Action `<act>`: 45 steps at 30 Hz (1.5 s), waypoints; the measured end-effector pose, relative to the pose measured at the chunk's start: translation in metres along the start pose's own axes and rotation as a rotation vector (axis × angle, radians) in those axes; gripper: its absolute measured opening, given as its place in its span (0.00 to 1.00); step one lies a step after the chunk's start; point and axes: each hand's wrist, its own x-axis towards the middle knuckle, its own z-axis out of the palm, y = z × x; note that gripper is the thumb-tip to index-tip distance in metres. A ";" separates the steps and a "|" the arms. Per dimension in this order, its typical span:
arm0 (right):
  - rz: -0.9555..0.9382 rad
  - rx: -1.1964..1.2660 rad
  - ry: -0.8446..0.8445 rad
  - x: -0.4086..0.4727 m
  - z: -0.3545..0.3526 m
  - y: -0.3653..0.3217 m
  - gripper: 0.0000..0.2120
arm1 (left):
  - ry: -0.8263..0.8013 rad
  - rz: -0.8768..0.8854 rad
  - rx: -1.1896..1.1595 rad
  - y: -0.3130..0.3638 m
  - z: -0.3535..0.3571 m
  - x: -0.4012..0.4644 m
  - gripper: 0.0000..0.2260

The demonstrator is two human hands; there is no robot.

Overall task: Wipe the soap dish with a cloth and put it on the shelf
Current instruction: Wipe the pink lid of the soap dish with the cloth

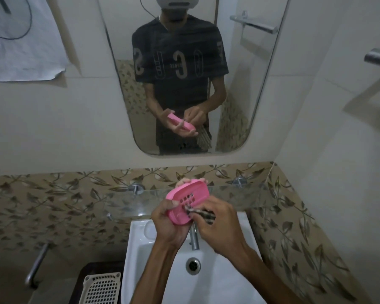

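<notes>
Pink plastic soap dish [185, 201], checked cloth [203, 215], glass shelf [239, 197], glossy sink [224, 279]

Above the white ceramic basin [215, 281], the left hand [170, 224] covers the near lower edge of the pink slotted plastic soap dish [188, 201], and only fingertips show past its far rim. The right hand [219, 224] hides most of the checked cloth [203, 213], leaving a small bunched corner. The steel tap [194, 238] is hidden at its top behind both hands. The basin's near rim runs off the bottom edge.
</notes>
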 end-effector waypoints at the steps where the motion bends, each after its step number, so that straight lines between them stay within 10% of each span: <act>1: 0.002 -0.007 0.018 0.001 0.000 0.001 0.03 | 0.002 0.000 -0.008 -0.001 -0.002 -0.001 0.41; 5: 0.096 -0.056 0.269 0.008 -0.005 0.009 0.04 | -0.048 0.019 -0.042 -0.001 0.003 0.000 0.43; 25: -0.056 -0.016 0.329 0.015 -0.009 0.004 0.12 | -0.049 -0.013 -0.044 -0.006 0.007 -0.004 0.47; 41: -0.034 -0.121 0.279 0.017 -0.018 0.009 0.09 | -0.044 -0.014 -0.045 -0.007 -0.002 -0.002 0.44; 45: -0.084 -0.079 0.001 -0.014 -0.003 -0.004 0.10 | 0.008 -0.017 -0.031 -0.011 -0.008 -0.001 0.42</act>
